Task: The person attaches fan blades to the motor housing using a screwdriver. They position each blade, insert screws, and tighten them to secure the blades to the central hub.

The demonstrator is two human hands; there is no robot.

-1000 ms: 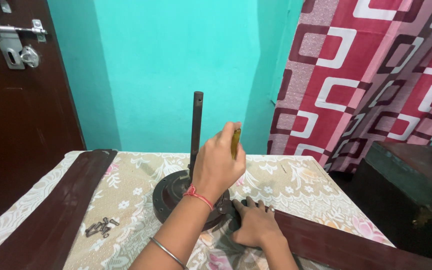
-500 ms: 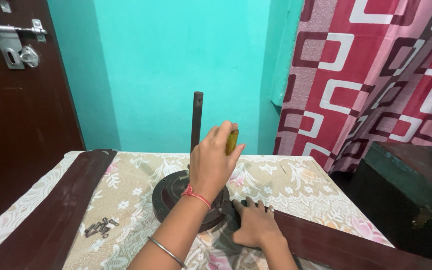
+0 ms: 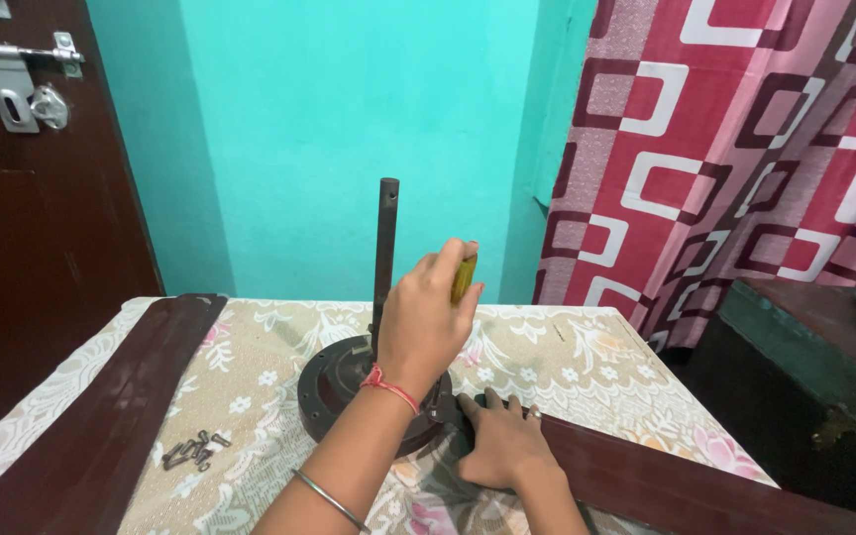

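Work looks partway through — left hand [image 3: 426,327] fisted around a yellow-handled screwdriver [image 3: 464,276] over the dark round metal fan motor [image 3: 344,391] mid-table, right hand [image 3: 502,446] flat, fingers spread, on a brown fan blade [image 3: 666,485] — loose small screws [image 3: 193,451] beside it.

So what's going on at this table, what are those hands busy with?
A person works on a round dark motor hub with an upright shaft, set on a floral cloth. The left hand grips a yellow-handled tool over the hub. The right hand presses flat where a long brown blade meets it. Loose screws lie nearby.
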